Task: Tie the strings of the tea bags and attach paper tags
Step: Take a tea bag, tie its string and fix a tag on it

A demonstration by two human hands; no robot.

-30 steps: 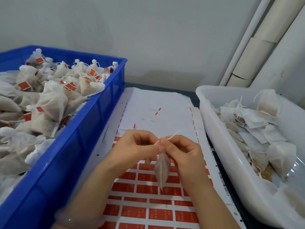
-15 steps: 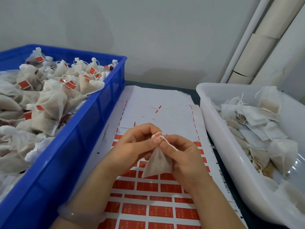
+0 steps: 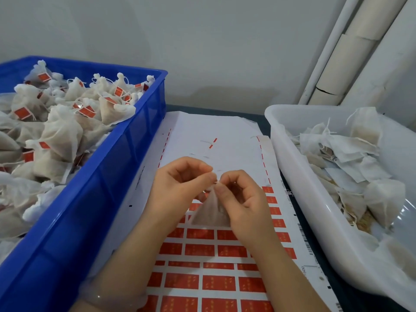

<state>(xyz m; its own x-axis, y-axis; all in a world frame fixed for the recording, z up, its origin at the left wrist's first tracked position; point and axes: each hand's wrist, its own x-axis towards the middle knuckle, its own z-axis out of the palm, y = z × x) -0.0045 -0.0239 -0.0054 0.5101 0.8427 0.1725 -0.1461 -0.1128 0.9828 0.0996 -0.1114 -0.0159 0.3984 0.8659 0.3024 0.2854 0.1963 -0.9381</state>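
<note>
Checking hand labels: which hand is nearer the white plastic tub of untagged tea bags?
Right. The right hand sits over the red sticker sheet, beside the white plastic tub; the left hand is farther, across the pinched tea bag, nearer the blue plastic crate.

Tea bag (image 3: pixel 210 213) top hidden by fingertips (image 3: pixel 219 190); crate (image 3: pixel 90 199) cropped.

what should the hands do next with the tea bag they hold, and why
Probably pull the string snug at the neck. Both the left hand and the right hand pinch the top of the tea bag, its mouth is gathered, and it carries no red tag yet; the tag sheet lies right below.
</note>
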